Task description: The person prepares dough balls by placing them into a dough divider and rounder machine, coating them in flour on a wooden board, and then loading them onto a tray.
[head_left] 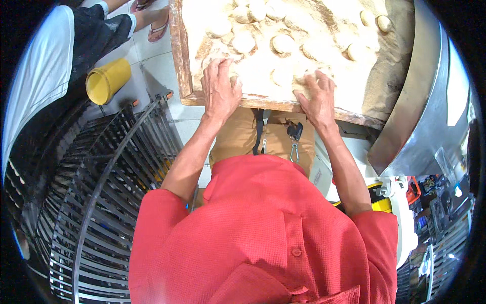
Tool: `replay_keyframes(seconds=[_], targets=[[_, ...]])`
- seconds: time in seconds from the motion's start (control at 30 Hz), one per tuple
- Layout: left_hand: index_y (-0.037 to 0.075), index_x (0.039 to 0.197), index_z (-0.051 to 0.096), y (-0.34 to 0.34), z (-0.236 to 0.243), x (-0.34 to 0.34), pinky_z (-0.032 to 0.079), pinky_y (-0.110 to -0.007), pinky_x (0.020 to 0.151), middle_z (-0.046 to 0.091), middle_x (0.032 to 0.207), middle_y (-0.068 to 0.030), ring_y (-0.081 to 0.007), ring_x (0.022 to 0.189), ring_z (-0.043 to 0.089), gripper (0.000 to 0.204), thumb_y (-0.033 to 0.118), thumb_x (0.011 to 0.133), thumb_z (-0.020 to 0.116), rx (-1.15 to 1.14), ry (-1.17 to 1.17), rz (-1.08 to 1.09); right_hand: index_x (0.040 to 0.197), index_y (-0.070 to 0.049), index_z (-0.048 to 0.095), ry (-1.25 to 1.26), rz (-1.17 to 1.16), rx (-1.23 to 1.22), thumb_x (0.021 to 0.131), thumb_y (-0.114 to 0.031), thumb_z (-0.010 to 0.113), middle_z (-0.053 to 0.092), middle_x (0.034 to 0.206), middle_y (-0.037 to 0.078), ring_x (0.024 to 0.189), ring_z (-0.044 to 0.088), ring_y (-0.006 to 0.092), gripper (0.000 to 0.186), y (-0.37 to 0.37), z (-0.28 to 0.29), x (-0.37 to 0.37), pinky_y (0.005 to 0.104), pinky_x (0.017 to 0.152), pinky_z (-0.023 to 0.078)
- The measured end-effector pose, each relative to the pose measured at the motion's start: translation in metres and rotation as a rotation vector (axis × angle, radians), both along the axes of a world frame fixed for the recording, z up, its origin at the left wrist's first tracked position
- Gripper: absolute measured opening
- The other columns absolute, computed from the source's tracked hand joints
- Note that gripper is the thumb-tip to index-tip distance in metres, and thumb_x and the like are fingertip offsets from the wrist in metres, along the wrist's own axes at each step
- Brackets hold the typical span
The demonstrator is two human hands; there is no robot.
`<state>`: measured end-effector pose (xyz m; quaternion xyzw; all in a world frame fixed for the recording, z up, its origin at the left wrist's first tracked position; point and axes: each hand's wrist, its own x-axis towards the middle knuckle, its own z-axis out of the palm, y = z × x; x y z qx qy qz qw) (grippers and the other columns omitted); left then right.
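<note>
Pale dough balls lie on a flour-covered wooden board in front of me. My left hand is cupped at the board's near left part, its fingers curled down over a dough ball that is mostly hidden. My right hand bends over another dough ball near the front edge, thumb toward the left. Between the hands sits a dough ball, touched by neither. Farther back are several more, among them a round dough ball and one at the far right.
A curved metal machine housing stands against the board's right side. At left are a dark slatted metal rack and a yellow bucket. Another person's sandalled foot is on the tiled floor beyond the bucket.
</note>
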<state>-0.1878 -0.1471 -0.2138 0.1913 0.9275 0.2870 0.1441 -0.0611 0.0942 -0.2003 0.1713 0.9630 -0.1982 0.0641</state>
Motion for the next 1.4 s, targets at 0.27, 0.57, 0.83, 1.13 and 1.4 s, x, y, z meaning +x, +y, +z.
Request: replay_keyframes(seconds=[0.27, 0.57, 0.83, 1.13, 1.4], targets=[[-0.001, 0.128, 0.057, 0.014, -0.012, -0.022, 0.040, -0.046, 0.107, 0.056, 0.125, -0.0201, -0.0382, 0.122, 0.051, 0.048, 0.006, 0.083, 0.068, 0.109, 0.093, 0.048, 0.123, -0.001, 0.067, -0.134, -0.399, -0.677, 0.088, -0.011, 0.067, 0.062, 0.132, 0.022, 0.115, 0.064, 0.0354, 0.036, -0.003, 0.022, -0.080, 0.0447, 0.097, 0.051], [0.001, 0.100, 0.063, 0.056, -0.017, -0.050, 0.048, -0.048, 0.085, 0.068, 0.097, -0.0191, -0.0361, 0.092, 0.063, 0.028, 0.018, 0.081, 0.075, 0.091, -0.152, 0.139, 0.108, -0.005, 0.063, 0.119, 0.006, -0.006, 0.078, -0.031, 0.079, 0.065, 0.099, 0.019, 0.092, 0.063, 0.0390, 0.043, -0.006, -0.023, -0.100, 0.0509, 0.079, 0.051], [-0.003, 0.116, 0.063, 0.144, 0.047, -0.127, 0.053, -0.038, 0.095, 0.070, 0.112, -0.0156, -0.0240, 0.105, 0.068, 0.038, 0.018, 0.087, 0.074, 0.493, -0.367, 0.164, 0.107, -0.002, 0.061, 0.076, -0.399, -0.549, 0.082, -0.024, 0.077, 0.068, 0.090, 0.011, 0.087, 0.064, 0.0244, 0.037, 0.081, 0.056, -0.161, 0.0375, 0.082, 0.053], [0.008, 0.108, 0.070, 0.303, 0.024, -0.219, 0.041, -0.049, 0.096, 0.060, 0.117, -0.0148, -0.0350, 0.116, 0.051, 0.033, 0.029, 0.082, 0.074, 0.279, 0.393, -0.165, 0.124, -0.007, 0.065, 0.652, -0.037, 0.344, 0.094, -0.023, 0.065, 0.068, 0.098, 0.010, 0.080, 0.064, 0.0200, 0.034, 0.280, -0.016, -0.231, 0.0360, 0.075, 0.052], [0.011, 0.112, 0.067, 0.157, -0.016, -0.028, 0.044, -0.042, 0.093, 0.066, 0.111, -0.0100, -0.0252, 0.101, 0.060, 0.034, 0.019, 0.081, 0.079, 0.247, 0.150, -0.420, 0.121, -0.010, 0.067, 0.244, 0.141, -0.194, 0.082, -0.014, 0.079, 0.066, 0.121, 0.008, 0.105, 0.061, 0.0262, 0.042, 0.125, -0.008, -0.054, 0.0421, 0.094, 0.047]])
